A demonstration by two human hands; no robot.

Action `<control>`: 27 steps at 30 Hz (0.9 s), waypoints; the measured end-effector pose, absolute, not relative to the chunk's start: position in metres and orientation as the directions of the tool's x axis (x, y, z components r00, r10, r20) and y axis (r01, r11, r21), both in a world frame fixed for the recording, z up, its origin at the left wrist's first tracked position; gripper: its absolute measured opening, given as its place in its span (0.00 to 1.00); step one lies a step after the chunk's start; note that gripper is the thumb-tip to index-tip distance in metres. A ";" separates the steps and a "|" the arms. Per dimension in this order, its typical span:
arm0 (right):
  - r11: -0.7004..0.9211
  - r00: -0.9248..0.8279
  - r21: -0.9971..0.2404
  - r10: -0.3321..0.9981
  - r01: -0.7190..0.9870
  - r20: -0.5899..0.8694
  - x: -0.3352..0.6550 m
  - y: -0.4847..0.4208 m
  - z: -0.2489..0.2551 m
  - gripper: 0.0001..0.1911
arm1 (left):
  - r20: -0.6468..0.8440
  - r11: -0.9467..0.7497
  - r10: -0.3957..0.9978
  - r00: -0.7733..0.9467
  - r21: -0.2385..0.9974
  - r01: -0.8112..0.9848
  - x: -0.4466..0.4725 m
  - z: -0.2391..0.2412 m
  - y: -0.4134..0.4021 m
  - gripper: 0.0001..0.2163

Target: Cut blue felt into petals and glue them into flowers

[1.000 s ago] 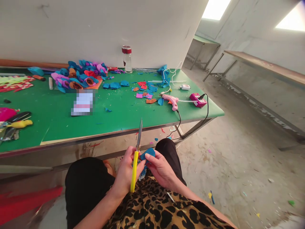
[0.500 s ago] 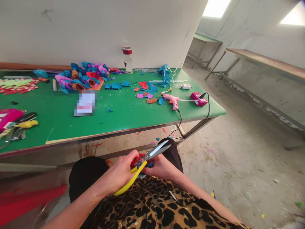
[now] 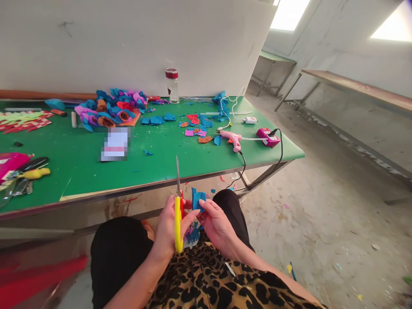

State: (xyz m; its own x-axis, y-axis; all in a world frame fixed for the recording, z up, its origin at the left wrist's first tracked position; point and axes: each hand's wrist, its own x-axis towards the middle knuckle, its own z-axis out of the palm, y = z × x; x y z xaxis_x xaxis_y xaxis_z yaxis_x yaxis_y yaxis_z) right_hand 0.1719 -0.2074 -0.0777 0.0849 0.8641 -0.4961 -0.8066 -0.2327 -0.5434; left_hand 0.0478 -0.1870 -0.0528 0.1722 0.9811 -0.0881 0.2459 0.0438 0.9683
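One blue piece (image 3: 198, 201) is pinched between the thumb and fingers of the right hand (image 3: 217, 219), above the lap. Yellow-handled scissors (image 3: 177, 223) are gripped in the left hand (image 3: 165, 225), blades pointing upward and apart from the piece. Whether the piece is also touched by the left thumb cannot be told. Cut scraps (image 3: 193, 233) are seen below, between the hands. On the green table (image 3: 177, 163), loose coloured pieces (image 3: 156, 120) are scattered; a pink glue gun (image 3: 233, 139) is laid beside some of them, unheld. Farther left, formed flowers (image 3: 104, 109) are heaped. Progress is judged as partial: many flowers are completed, whereas the held piece and the scattered ones are not yet joined to any flower.
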 end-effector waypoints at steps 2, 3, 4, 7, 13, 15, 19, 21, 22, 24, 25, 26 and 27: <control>-0.220 0.084 -0.540 0.873 -0.812 -0.481 0.171 -0.208 -0.080 0.13 | -0.097 0.057 0.985 0.141 0.963 0.263 0.054 -0.054 -0.188 0.14; -0.222 0.074 -0.534 0.876 -0.816 -0.477 0.171 -0.209 -0.082 0.13 | -0.093 0.058 0.989 0.116 0.959 0.277 0.056 -0.055 -0.188 0.13; -0.230 0.057 -0.529 0.880 -0.816 -0.471 0.173 -0.210 -0.083 0.12 | -0.086 0.055 0.992 0.096 0.956 0.289 0.056 -0.056 -0.188 0.12; -0.283 -0.013 -0.550 0.897 -0.786 -0.442 0.179 -0.212 -0.084 0.12 | -0.069 0.032 0.992 0.106 0.947 0.320 0.053 -0.058 -0.186 0.12; -0.333 -0.066 -0.701 0.923 -0.631 -0.380 0.187 -0.214 -0.080 0.14 | -0.091 -0.001 0.974 0.207 0.914 0.406 0.048 -0.059 -0.186 0.11; -0.330 -0.059 -0.688 0.921 -0.646 -0.386 0.188 -0.213 -0.082 0.14 | -0.075 -0.044 0.965 0.252 0.898 0.437 0.044 -0.057 -0.186 0.09; -0.290 -0.040 -0.594 0.917 -0.751 -0.397 0.195 -0.210 -0.091 0.13 | -0.081 -0.189 0.924 0.373 0.754 0.630 0.020 -0.051 -0.191 0.08; -0.272 -0.035 -0.538 0.912 -0.798 -0.410 0.200 -0.209 -0.094 0.12 | -0.166 -0.228 0.890 0.424 0.644 0.730 0.003 -0.049 -0.195 0.07; -0.261 -0.027 -0.513 0.908 -0.818 -0.419 0.202 -0.209 -0.095 0.12 | -0.209 -0.248 0.874 0.439 0.586 0.771 -0.004 -0.048 -0.198 0.07; -0.238 -0.005 -0.470 0.896 -0.850 -0.445 0.204 -0.209 -0.094 0.13 | -0.287 -0.295 0.839 0.462 0.474 0.830 -0.017 -0.047 -0.203 0.07; -0.230 0.006 -0.454 0.888 -0.861 -0.461 0.205 -0.209 -0.093 0.13 | -0.316 -0.314 0.827 0.464 0.426 0.849 -0.021 -0.047 -0.205 0.08; -0.221 0.018 -0.442 0.880 -0.869 -0.475 0.204 -0.209 -0.093 0.14 | -0.343 -0.328 0.816 0.466 0.389 0.861 -0.024 -0.046 -0.208 0.08; -0.213 0.028 -0.435 0.874 -0.875 -0.485 0.203 -0.209 -0.092 0.14 | -0.365 -0.337 0.806 0.467 0.366 0.868 -0.025 -0.046 -0.210 0.09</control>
